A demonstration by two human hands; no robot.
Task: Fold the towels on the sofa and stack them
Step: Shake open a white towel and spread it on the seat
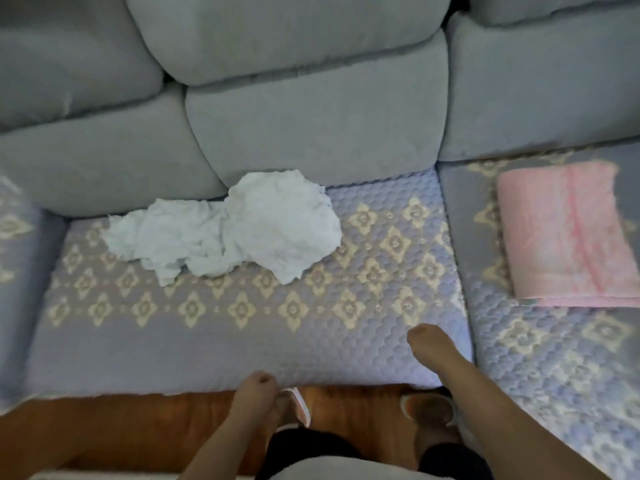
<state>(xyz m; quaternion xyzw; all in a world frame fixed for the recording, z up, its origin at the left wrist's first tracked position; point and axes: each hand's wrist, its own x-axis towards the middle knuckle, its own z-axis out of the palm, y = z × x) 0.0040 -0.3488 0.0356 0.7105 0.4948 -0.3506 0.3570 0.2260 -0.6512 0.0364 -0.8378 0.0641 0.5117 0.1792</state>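
Crumpled white towels (228, 226) lie in a heap at the back of the middle sofa seat (173, 348), against the backrest. A pink towel (568, 233) lies folded flat on the right seat. My left hand (254, 393) hangs at the seat's front edge with its fingers curled in, holding nothing. My right hand (429, 344) hovers over the front right part of the middle seat, fingers loosely bent, also holding nothing. Both hands are well short of the white heap.
Grey back cushions (311, 126) rise behind the seats. The seats wear a quilted lilac cover with cream diamond patterns. Below the seat edge is a wooden floor (138, 427) with my feet in slippers (427, 408).
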